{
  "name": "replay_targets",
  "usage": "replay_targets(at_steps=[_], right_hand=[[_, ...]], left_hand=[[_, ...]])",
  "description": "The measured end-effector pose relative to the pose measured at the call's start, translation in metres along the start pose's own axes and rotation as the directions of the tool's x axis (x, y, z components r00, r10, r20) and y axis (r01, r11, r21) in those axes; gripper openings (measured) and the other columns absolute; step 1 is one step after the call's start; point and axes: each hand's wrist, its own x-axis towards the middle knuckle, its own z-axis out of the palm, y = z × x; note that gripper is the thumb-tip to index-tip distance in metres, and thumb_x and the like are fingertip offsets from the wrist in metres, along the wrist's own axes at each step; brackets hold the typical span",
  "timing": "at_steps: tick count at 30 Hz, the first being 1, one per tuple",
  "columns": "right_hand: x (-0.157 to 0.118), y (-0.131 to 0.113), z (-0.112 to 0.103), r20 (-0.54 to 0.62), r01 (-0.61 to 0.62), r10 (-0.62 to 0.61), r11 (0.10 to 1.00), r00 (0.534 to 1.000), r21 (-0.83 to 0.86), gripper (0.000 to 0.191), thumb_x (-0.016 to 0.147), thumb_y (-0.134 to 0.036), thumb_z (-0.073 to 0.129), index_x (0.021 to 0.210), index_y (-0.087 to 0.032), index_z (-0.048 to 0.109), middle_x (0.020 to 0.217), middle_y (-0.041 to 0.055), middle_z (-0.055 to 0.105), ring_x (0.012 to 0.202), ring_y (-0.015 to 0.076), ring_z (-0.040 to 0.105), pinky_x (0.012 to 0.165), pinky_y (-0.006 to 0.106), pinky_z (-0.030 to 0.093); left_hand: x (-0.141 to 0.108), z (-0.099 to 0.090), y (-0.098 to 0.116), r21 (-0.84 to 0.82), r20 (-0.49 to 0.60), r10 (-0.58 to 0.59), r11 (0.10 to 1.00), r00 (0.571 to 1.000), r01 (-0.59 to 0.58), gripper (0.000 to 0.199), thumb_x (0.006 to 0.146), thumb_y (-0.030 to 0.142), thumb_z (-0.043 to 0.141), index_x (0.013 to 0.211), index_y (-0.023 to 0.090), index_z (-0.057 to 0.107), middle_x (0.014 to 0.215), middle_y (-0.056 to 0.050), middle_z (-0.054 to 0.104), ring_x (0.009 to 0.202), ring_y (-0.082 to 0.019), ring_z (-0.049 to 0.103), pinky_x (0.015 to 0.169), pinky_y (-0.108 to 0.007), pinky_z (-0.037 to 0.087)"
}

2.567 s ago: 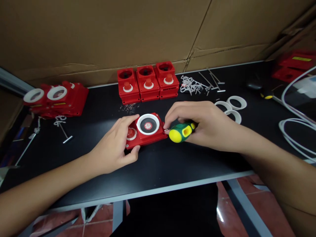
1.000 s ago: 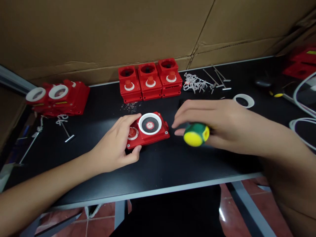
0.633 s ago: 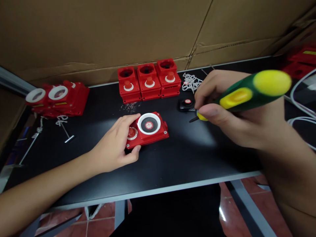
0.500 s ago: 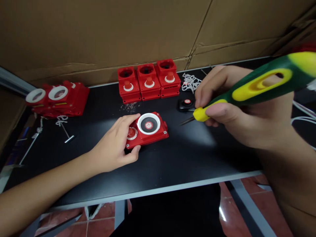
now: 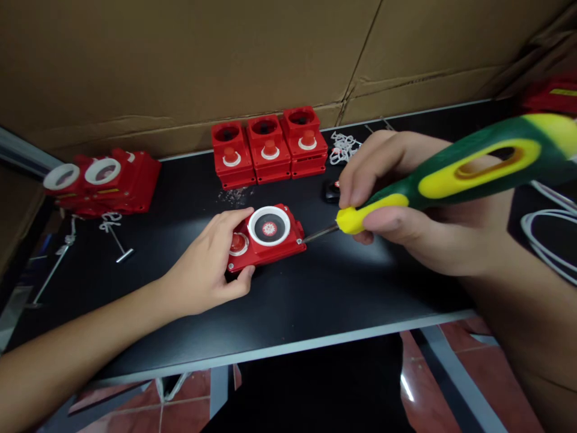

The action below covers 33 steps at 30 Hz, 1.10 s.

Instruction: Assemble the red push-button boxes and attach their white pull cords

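Note:
A red box (image 5: 270, 255) with a white ring round a black disc and a red knob lies on the black table. Around its left end is my left hand (image 5: 207, 261), thumb at the near edge and fingers over the far side. My right hand (image 5: 406, 204) grips a green and yellow screwdriver (image 5: 478, 165) by its front part. The screwdriver's thin shaft points left, its tip at the screw on the box's near right corner. Whether the tip sits in the screw head, I cannot tell.
Three red boxes (image 5: 269, 153) stand in a row at the back. More red boxes with white rings (image 5: 130, 180) are at the left, near small T-shaped metal rods (image 5: 125, 255). White cords (image 5: 343, 147) and a black part (image 5: 332, 191) lie behind my right hand.
My right hand has moved left with the screwdriver, bringing its tip from a gap beside the box to the corner screw. My left hand keeps its hold on the box.

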Motion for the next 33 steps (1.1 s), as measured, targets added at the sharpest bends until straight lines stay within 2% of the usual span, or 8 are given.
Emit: replay_targets(at_steps=[6, 11, 14, 17, 19, 22, 25, 33], right_hand=[[0.003, 0.000, 0.000, 0.051, -0.004, 0.008, 0.998, 0.999, -0.068, 0.025, 0.107, -0.047, 0.087, 0.095, -0.029, 0.075, 0.091, 0.0022, 0.079, 0.083, 0.0228, 0.072, 0.077, 0.041, 0.057], [0.001, -0.001, -0.002, 0.080, -0.057, 0.062, 0.997, 0.995, -0.061, 0.027, 0.109, -0.049, 0.084, 0.097, -0.027, 0.075, 0.094, 0.0026, 0.077, 0.082, 0.0213, 0.073, 0.072, 0.038, 0.059], [-0.001, 0.000, -0.003, 0.110, -0.072, 0.073, 0.997, 0.991, -0.006, 0.018, 0.108, -0.039, 0.087, 0.115, -0.026, 0.076, 0.106, 0.0019, 0.078, 0.088, 0.0187, 0.077, 0.075, 0.033, 0.064], [-0.002, -0.002, -0.004, 0.159, -0.065, 0.063, 0.998, 0.985, 0.005, 0.037, 0.108, -0.029, 0.087, 0.141, -0.029, 0.073, 0.116, 0.0012, 0.081, 0.103, 0.0196, 0.081, 0.088, 0.032, 0.069], [-0.004, -0.003, -0.004, 0.201, -0.090, 0.090, 0.996, 0.975, -0.009, 0.042, 0.110, -0.030, 0.085, 0.149, -0.031, 0.072, 0.120, 0.0014, 0.083, 0.111, 0.0219, 0.083, 0.099, 0.035, 0.071], [-0.005, -0.005, -0.003, 0.207, -0.140, 0.144, 0.990, 0.968, -0.036, 0.041, 0.111, -0.036, 0.082, 0.152, -0.033, 0.074, 0.128, 0.0033, 0.085, 0.116, 0.0262, 0.085, 0.106, 0.041, 0.072], [-0.006, -0.005, -0.003, 0.197, -0.175, 0.182, 0.983, 0.963, -0.053, 0.041, 0.112, -0.038, 0.080, 0.153, -0.033, 0.074, 0.130, 0.0043, 0.086, 0.119, 0.0293, 0.086, 0.105, 0.045, 0.074], [-0.007, -0.005, -0.003, 0.192, -0.183, 0.194, 0.981, 0.962, -0.070, 0.038, 0.112, -0.038, 0.078, 0.150, -0.034, 0.073, 0.132, 0.0050, 0.086, 0.122, 0.0316, 0.085, 0.108, 0.048, 0.073]], left_hand=[[0.001, -0.002, 0.000, 0.003, 0.005, 0.002, 1.000, 1.000, -0.002, 0.081, 0.103, 0.027, 0.066, 0.175, 0.019, 0.030, 0.157, -0.023, 0.062, 0.137, -0.041, 0.071, 0.115, -0.062, 0.066], [-0.001, 0.000, 0.000, 0.017, -0.001, 0.005, 1.000, 1.000, -0.005, 0.078, 0.104, 0.029, 0.065, 0.174, 0.016, 0.032, 0.155, -0.024, 0.063, 0.136, -0.041, 0.072, 0.114, -0.062, 0.067], [-0.001, 0.002, -0.002, 0.007, -0.035, 0.009, 1.000, 0.999, -0.008, 0.077, 0.104, 0.030, 0.064, 0.174, 0.017, 0.034, 0.156, -0.023, 0.064, 0.136, -0.040, 0.072, 0.115, -0.060, 0.067], [-0.002, 0.002, -0.003, -0.004, -0.030, 0.017, 1.000, 0.999, -0.017, 0.078, 0.104, 0.030, 0.065, 0.175, 0.019, 0.035, 0.158, -0.022, 0.064, 0.138, -0.040, 0.072, 0.116, -0.058, 0.067], [-0.002, 0.002, -0.004, -0.011, -0.020, 0.019, 1.000, 1.000, -0.020, 0.079, 0.103, 0.030, 0.066, 0.175, 0.019, 0.035, 0.160, -0.021, 0.065, 0.139, -0.040, 0.072, 0.117, -0.059, 0.067], [-0.003, 0.004, -0.006, -0.032, -0.045, 0.020, 0.999, 0.999, -0.022, 0.079, 0.102, 0.033, 0.068, 0.175, 0.020, 0.038, 0.160, -0.021, 0.066, 0.138, -0.040, 0.073, 0.116, -0.058, 0.067], [-0.003, 0.005, -0.007, -0.035, -0.051, 0.021, 0.999, 0.998, -0.023, 0.079, 0.103, 0.035, 0.068, 0.174, 0.019, 0.039, 0.160, -0.021, 0.067, 0.137, -0.040, 0.073, 0.117, -0.057, 0.066], [-0.001, 0.002, -0.005, -0.024, -0.027, 0.016, 1.000, 0.999, -0.017, 0.078, 0.103, 0.034, 0.068, 0.174, 0.018, 0.039, 0.159, -0.020, 0.067, 0.136, -0.039, 0.074, 0.117, -0.056, 0.066]])
